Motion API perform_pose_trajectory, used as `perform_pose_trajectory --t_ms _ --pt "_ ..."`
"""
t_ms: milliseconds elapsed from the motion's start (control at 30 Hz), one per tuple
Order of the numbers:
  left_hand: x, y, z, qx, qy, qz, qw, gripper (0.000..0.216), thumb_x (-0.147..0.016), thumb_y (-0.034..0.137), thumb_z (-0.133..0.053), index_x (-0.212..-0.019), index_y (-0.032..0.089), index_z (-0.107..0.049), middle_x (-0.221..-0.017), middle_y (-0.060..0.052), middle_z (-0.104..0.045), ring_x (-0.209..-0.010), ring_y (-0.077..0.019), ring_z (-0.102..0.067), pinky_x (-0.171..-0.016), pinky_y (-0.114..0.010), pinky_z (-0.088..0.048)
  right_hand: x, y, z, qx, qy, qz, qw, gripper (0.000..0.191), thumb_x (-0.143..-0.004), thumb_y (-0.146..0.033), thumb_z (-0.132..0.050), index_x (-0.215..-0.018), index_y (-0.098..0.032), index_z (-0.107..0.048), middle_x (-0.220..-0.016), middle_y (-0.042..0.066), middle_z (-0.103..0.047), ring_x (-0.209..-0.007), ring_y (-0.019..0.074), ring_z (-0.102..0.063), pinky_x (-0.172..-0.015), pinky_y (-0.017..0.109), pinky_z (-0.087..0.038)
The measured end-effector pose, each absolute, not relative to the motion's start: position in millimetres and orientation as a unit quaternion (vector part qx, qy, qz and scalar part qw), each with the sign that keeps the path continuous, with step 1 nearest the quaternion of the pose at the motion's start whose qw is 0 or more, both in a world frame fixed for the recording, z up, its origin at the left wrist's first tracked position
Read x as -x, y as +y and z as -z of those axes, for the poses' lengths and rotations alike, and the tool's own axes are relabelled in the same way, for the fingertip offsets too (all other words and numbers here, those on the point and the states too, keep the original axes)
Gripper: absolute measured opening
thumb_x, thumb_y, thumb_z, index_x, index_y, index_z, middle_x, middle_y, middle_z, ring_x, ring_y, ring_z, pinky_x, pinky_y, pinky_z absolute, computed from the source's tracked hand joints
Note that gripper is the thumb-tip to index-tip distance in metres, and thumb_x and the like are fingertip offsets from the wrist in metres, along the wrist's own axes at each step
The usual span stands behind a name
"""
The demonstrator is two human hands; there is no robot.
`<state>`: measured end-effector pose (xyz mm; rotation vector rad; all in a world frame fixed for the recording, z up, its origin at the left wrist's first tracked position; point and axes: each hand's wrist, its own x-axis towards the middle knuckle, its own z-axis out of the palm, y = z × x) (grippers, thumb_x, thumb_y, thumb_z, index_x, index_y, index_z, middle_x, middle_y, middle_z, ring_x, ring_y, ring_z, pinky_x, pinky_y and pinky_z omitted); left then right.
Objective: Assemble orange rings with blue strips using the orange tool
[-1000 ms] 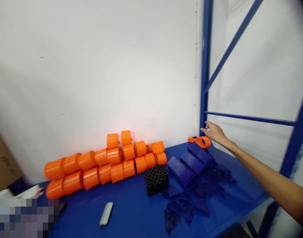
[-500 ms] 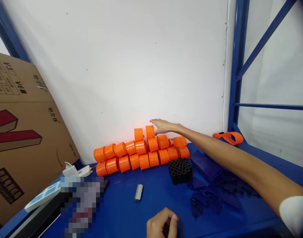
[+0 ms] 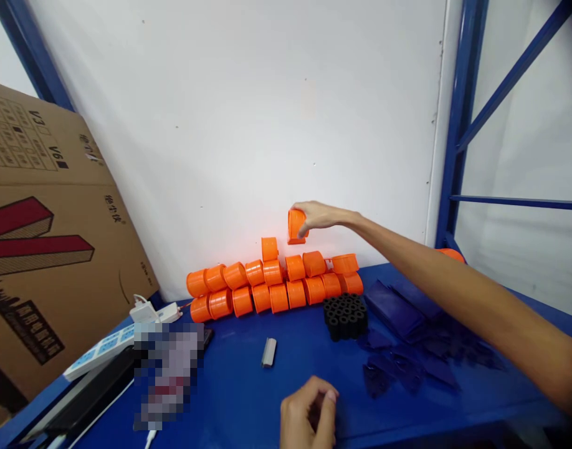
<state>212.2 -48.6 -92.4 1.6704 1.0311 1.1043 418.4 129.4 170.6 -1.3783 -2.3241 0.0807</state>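
My right hand (image 3: 319, 216) reaches far across the blue table (image 3: 248, 399) and grips one orange plastic cylinder (image 3: 296, 226), lifted clear above the stacked pile of orange cylinders (image 3: 271, 284) against the white wall. My left hand (image 3: 309, 415) rests at the near edge with fingers curled around a small dark piece that I cannot make out. A cluster of black tubes (image 3: 346, 315) stands right of the pile. Dark blue flat pieces (image 3: 407, 340) lie scattered under my right forearm.
A large cardboard box (image 3: 38, 249) leans at the left. A white power strip with a charger (image 3: 122, 333) lies beside it. A small grey metal piece (image 3: 268, 352) sits mid-table. Blue shelf uprights (image 3: 458, 125) stand at the right, with an orange part (image 3: 451, 254) behind my arm.
My right hand swung left from the orange part by the upright to the pile, closed on the top cylinder and lifted it. My left hand came into view at the near edge.
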Motion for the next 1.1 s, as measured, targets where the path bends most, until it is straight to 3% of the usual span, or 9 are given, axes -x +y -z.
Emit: perform_pose_trajectory --t_ms 167,267,333,533,667,767,900,1000,1100 --pt "-204 -46 56 -0.435 0.341 -0.532 0.642 0.05 -0.082 0.06 -0.059 -0.108 0.018 -0.058 -0.067 -0.002 -0.064 -0.056 -0.02 -0.064 -0.045 -0.029 -0.052 -407 -1 -120 0.402 -0.854 0.109 0.312 0.068 -0.071 -0.026 -0.071 -0.133 -0.013 -0.046 -0.128 0.013 -0.056 -0.114 0.0282 -0.051 -0.097 0.041 -0.041" --pt "-196 -42 44 -0.359 0.289 -0.516 0.722 0.057 -0.084 0.064 -0.053 -0.119 0.02 -0.052 -0.089 -0.009 -0.072 -0.074 -0.0263 -0.072 -0.059 -0.038 -0.059 -388 -69 -58 0.351 -0.887 0.166 0.25 0.066 -0.077 -0.017 -0.06 -0.14 -0.01 -0.04 -0.132 0.018 -0.054 -0.121 0.0321 -0.046 -0.102 0.047 -0.038" --pt "-195 -43 41 -0.339 0.283 -0.51 0.738 0.056 -0.082 0.061 -0.059 -0.122 0.021 -0.055 -0.097 -0.009 -0.073 -0.076 -0.0243 -0.072 -0.061 -0.036 -0.058 -377 -94 -24 0.322 -0.907 0.175 0.207 0.065 -0.079 -0.015 -0.055 -0.141 -0.006 -0.038 -0.133 0.019 -0.054 -0.121 0.0325 -0.045 -0.103 0.047 -0.038" --pt "-206 -51 41 -0.307 0.395 -0.568 0.654 0.031 -0.07 0.027 -0.083 -0.097 0.018 -0.071 -0.088 -0.001 -0.076 -0.077 -0.0129 -0.07 -0.068 -0.017 -0.054 -366 -107 15 0.287 -0.914 0.199 0.208 0.047 -0.09 -0.014 -0.044 -0.136 -0.005 -0.045 -0.135 0.016 -0.055 -0.124 0.0319 -0.044 -0.106 0.048 -0.035" --pt "-210 -51 42 -0.315 0.406 -0.559 0.651 0.022 -0.068 0.029 -0.083 -0.081 0.017 -0.07 -0.067 0.003 -0.071 -0.055 -0.009 -0.063 -0.056 -0.016 -0.053 -365 -110 19 0.266 -0.924 0.159 0.224 0.051 -0.09 -0.018 -0.05 -0.139 -0.007 -0.042 -0.14 0.015 -0.052 -0.133 0.0307 -0.038 -0.111 0.049 -0.03" --pt "-194 -47 30 -0.299 0.387 -0.572 0.659 0.024 -0.072 0.035 -0.079 -0.079 0.014 -0.069 -0.062 0.0 -0.07 -0.05 -0.0119 -0.061 -0.047 -0.02 -0.051 -367 -108 18 0.264 -0.904 0.075 0.329 0.056 -0.09 -0.036 -0.058 -0.137 -0.011 -0.043 -0.14 0.015 -0.051 -0.133 0.0276 -0.04 -0.111 0.044 -0.032" --pt "-141 -47 -4 -0.251 0.343 -0.707 0.565 0.025 -0.089 0.031 -0.058 -0.104 0.017 -0.071 -0.069 -0.001 -0.075 -0.058 -0.0161 -0.069 -0.059 -0.027 -0.06 -363 -75 14 0.403 -0.792 -0.043 0.458 0.006 -0.092 -0.024 -0.055 -0.096 -0.02 -0.059 -0.098 0.006 -0.066 -0.094 0.0199 -0.06 -0.084 0.034 -0.047" --pt "-107 -53 -21 -0.246 0.33 -0.745 0.526 0.032 -0.092 0.031 -0.049 -0.113 0.017 -0.069 -0.07 -0.001 -0.075 -0.057 -0.0155 -0.069 -0.057 -0.027 -0.06 -341 -35 18 0.468 -0.808 -0.083 0.348 0.006 -0.088 -0.021 -0.058 -0.095 -0.021 -0.057 -0.096 0.004 -0.064 -0.093 0.0212 -0.059 -0.081 0.034 -0.045" --pt "-95 -57 -23 -0.246 0.328 -0.745 0.526 0.032 -0.092 0.031 -0.049 -0.11 0.016 -0.07 -0.067 -0.001 -0.074 -0.054 -0.0151 -0.068 -0.056 -0.026 -0.06 -310 0 27 0.488 -0.834 -0.099 0.24 0.03 -0.082 -0.036 -0.067 -0.105 -0.019 -0.055 -0.111 0.01 -0.06 -0.1 0.0265 -0.058 -0.079 0.037 -0.045"
